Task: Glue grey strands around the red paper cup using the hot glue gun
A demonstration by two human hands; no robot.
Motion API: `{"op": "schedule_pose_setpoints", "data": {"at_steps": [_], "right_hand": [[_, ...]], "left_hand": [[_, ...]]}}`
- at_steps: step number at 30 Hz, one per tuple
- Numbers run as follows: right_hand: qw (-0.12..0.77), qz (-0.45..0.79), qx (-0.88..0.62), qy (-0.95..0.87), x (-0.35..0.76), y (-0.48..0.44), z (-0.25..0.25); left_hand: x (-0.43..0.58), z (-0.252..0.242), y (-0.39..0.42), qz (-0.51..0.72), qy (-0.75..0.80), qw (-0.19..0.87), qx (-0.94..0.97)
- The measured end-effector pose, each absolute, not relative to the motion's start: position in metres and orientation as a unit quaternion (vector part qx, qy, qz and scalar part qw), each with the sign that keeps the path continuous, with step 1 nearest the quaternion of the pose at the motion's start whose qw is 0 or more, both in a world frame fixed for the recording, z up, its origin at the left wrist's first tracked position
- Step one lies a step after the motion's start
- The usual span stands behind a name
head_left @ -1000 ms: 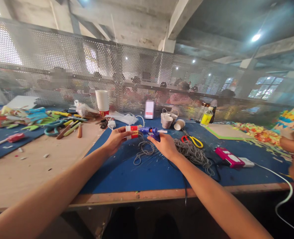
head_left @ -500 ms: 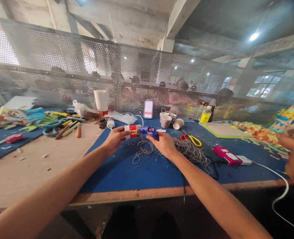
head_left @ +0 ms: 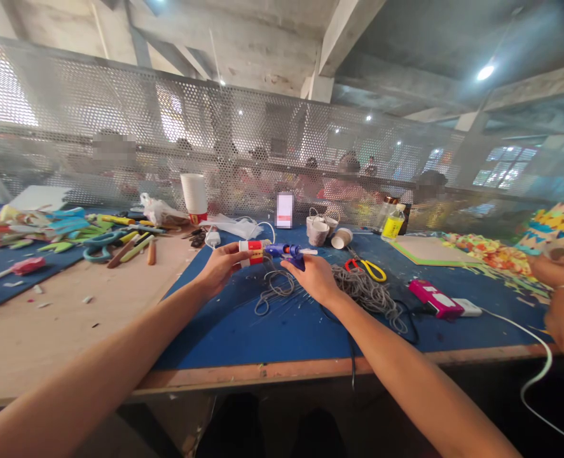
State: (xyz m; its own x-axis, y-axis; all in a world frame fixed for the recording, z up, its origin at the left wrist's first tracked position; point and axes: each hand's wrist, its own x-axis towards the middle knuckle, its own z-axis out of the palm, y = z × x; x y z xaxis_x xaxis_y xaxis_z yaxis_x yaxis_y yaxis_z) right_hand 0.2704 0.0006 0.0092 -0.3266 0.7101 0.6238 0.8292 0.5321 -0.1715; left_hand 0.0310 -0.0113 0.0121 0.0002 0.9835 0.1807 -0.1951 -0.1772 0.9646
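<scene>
In my left hand (head_left: 222,267) is a red and white paper cup (head_left: 253,252), lying on its side in the fingers above the blue mat. My right hand (head_left: 314,275) is closed around the handle of a blue glue gun (head_left: 286,249), and a pale glue stick (head_left: 309,252) pokes out of its rear. The gun's nozzle end is at the cup; whether it touches is too small to tell. Below both hands lies a tangle of grey cord (head_left: 370,286), partly behind my right hand.
A stack of paper cups (head_left: 194,194) stands at the back. Behind my hands are string-wrapped cups (head_left: 318,230), yellow-handled scissors (head_left: 373,270) and a yellow bottle (head_left: 394,222). A pink power strip (head_left: 437,299) lies right. Another person's hand (head_left: 558,270) is at the far right.
My two hands, the cup and the glue gun keep almost the same position. The other person's hand at the right edge has shifted slightly left.
</scene>
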Motion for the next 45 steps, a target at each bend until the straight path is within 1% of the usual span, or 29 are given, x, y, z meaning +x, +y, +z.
{"op": "schedule_pose_setpoints", "data": {"at_steps": [45], "right_hand": [[0.313, -0.098, -0.47, -0.819, 0.2715, -0.0033, 0.0121]], "left_hand": [[0.0294, 0.0103, -0.0089, 0.586, 0.396, 0.499, 0.501]]}}
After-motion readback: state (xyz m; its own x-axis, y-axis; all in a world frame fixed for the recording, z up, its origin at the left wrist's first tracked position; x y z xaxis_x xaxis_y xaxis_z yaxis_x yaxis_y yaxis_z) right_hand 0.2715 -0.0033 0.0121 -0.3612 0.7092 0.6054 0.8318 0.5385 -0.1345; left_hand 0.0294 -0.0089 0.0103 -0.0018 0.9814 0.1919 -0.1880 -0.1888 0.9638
